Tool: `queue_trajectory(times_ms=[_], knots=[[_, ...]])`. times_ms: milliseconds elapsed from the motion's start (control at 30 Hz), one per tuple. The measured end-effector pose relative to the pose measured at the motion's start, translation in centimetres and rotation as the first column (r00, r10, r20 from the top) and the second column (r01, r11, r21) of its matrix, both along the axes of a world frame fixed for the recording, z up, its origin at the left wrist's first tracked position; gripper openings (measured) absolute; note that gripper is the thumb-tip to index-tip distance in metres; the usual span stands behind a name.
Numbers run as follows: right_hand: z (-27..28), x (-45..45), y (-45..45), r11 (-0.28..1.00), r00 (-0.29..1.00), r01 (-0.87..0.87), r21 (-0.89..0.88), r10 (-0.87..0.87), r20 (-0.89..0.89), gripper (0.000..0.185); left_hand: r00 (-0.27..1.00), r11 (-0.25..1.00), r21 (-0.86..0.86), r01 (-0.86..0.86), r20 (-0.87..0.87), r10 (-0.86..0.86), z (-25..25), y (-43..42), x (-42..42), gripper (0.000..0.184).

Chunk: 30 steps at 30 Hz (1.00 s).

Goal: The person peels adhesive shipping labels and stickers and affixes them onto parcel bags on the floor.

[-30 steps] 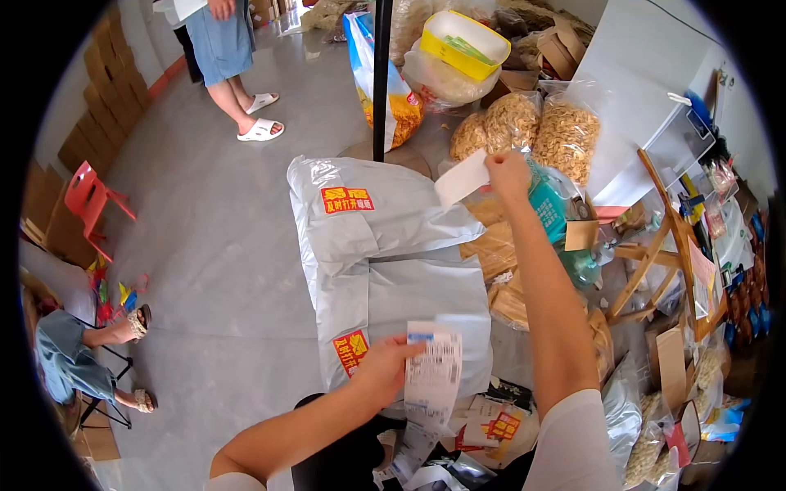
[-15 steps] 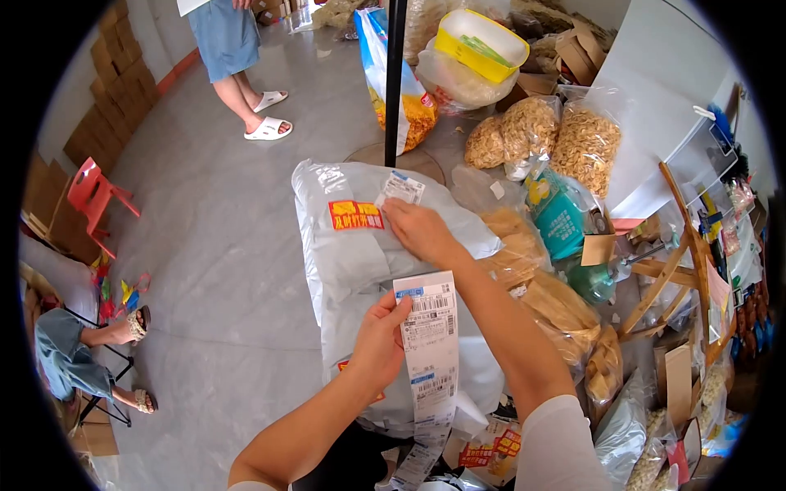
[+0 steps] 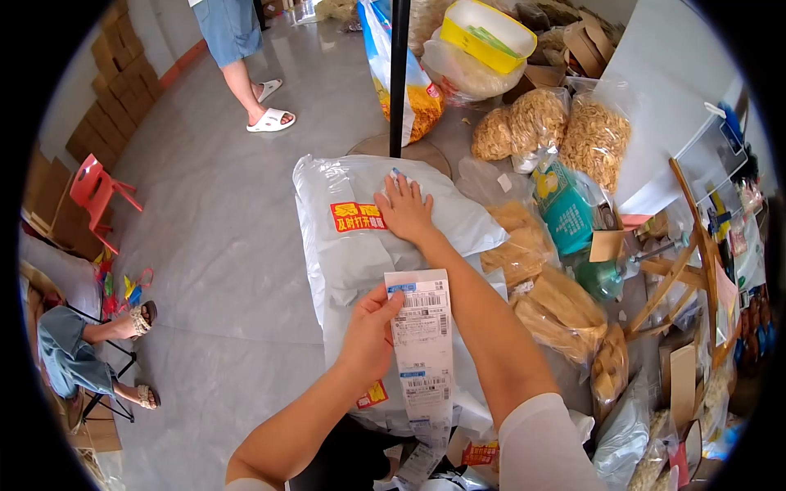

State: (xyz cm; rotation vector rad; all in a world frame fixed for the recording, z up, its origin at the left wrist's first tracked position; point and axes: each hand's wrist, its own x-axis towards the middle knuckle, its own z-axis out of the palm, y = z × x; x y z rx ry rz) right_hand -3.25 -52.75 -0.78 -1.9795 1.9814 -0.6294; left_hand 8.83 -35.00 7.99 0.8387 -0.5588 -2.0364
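Observation:
My left hand (image 3: 367, 334) pinches the top of a long strip of printed shipping labels (image 3: 422, 348), which hangs down toward my lap. Spread flat, my right hand (image 3: 407, 211) presses on a pale grey plastic mailing bag (image 3: 340, 266). A small label corner (image 3: 395, 172) peeks out past its fingers; the rest of that label is hidden under the hand. Just left of the fingers, a red and yellow sticker (image 3: 357, 217) is on the bag. Another grey bag lies beneath, with a similar sticker (image 3: 373, 395) partly covered by my left arm.
A black pole (image 3: 399, 82) stands right behind the bags. Bags of dried food (image 3: 596, 135), a yellow basin (image 3: 489, 37) and a wooden frame (image 3: 696, 229) crowd the right. At left are a red chair (image 3: 94, 192), a seated person (image 3: 74, 352) and a standing person (image 3: 233, 49).
My right hand has flattened and spread over the label on the bag, covering most of it. The label strip in my left hand has shifted slightly left.

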Motion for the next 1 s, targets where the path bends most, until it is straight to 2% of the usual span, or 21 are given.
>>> queue_trajectory(times_ms=[67,133,167,233,267,333,367,433,467,500,533,567,600,633,667,700,767,867,900,967,1000], knots=[[1.0,-0.4,0.7,1.000,1.000,-0.003,0.027,0.002,0.026,0.059,1.000,1.000,0.002,0.016,0.026,-0.016,-0.1,0.3,0.3,0.021],[1.6,-0.6,1.4,0.989,0.991,0.130,-0.069,-0.128,0.036,0.058,0.999,1.000,-0.006,0.020,0.042,-0.019,0.1,0.5,0.4,0.021],[1.5,-0.4,2.1,0.988,0.991,0.134,-0.074,-0.132,0.035,0.058,0.999,1.000,-0.011,0.021,0.034,-0.021,0.3,0.7,0.5,0.020],[1.4,-0.2,3.3,0.999,0.999,0.026,-0.042,-0.027,-0.020,0.056,1.000,0.999,-0.030,0.019,0.018,-0.019,0.8,1.0,0.5,0.020],[1.4,-0.1,3.7,0.999,0.999,0.026,-0.047,-0.027,-0.025,0.056,0.999,1.000,-0.010,0.022,0.031,-0.021,1.0,1.2,0.4,0.020],[4.3,0.6,5.3,0.994,0.996,-0.077,0.078,0.080,-0.034,0.052,0.999,1.000,0.006,0.028,0.041,-0.028,1.2,1.6,0.3,0.020],[6.7,0.4,5.8,0.994,0.996,-0.077,0.072,0.080,-0.039,0.052,0.998,0.999,0.021,0.047,0.047,-0.048,1.2,1.6,0.3,0.020],[11.3,-0.1,5.5,0.874,0.948,-0.241,0.421,0.306,-0.092,0.050,0.997,0.998,0.027,0.055,0.055,-0.057,1.2,1.5,0.6,0.020],[10.6,-0.1,4.1,0.874,0.945,-0.251,0.417,0.314,-0.089,0.050,0.997,0.998,0.032,0.055,0.059,-0.057,1.1,1.4,0.7,0.020],[8.1,-0.3,2.4,0.991,0.973,-0.128,0.040,0.133,-0.190,0.049,0.996,0.997,0.047,0.060,0.068,-0.063,0.9,1.5,0.9,0.020],[5.4,-0.4,1.1,0.937,0.974,0.000,-0.350,-0.079,-0.211,0.049,0.995,0.997,0.053,0.056,0.076,-0.060,0.6,1.5,1.1,0.020],[2.2,0.1,0.7,0.938,0.976,0.002,-0.346,-0.077,-0.203,0.049,0.997,0.998,0.052,0.042,0.066,-0.045,0.3,1.3,1.3,0.020],[-1.3,0.9,0.8,0.960,0.993,-0.010,-0.280,-0.023,-0.114,0.050,0.998,0.998,0.048,0.028,0.054,-0.030,0.1,1.0,1.4,0.020],[-2.0,1.7,1.0,0.975,0.999,-0.034,-0.218,0.029,-0.028,0.050,0.998,0.999,0.047,0.023,0.054,-0.026,0.2,0.7,1.4,0.020],[-2.4,1.6,0.6,0.992,0.998,-0.055,-0.117,0.053,-0.026,0.057,0.998,0.999,0.038,0.010,0.057,-0.012,0.2,0.5,1.3,0.020],[-0.9,1.4,0.9,0.993,0.998,-0.055,-0.106,0.053,-0.027,0.057,0.998,0.999,0.039,0.002,0.061,-0.005,0.1,0.6,1.3,0.020],[3.1,0.8,1.2,0.960,0.981,-0.192,0.205,0.186,0.047,0.064,0.998,0.998,0.049,0.025,0.057,-0.028,-0.1,0.7,1.3,0.020],[5.6,-0.4,1.1,0.961,0.993,-0.113,0.252,0.100,0.067,0.067,0.997,0.999,0.031,0.042,0.069,-0.044,0.0,0.6,1.5,0.021],[4.5,-0.2,1.0,0.961,0.993,-0.114,0.251,0.101,0.065,0.067,0.995,0.998,0.034,0.057,0.083,-0.059,0.0,0.8,1.4,0.021],[0.5,0.0,1.0,0.999,0.998,-0.015,0.034,0.017,-0.068,0.068,0.996,0.997,0.029,0.071,0.057,-0.072,0.0,1.1,1.3,0.021],[0.3,0.1,1.1,0.999,0.997,-0.016,0.029,0.018,-0.068,0.068,0.996,0.997,0.022,0.080,0.033,-0.080,0.1,1.0,1.3,0.021]])
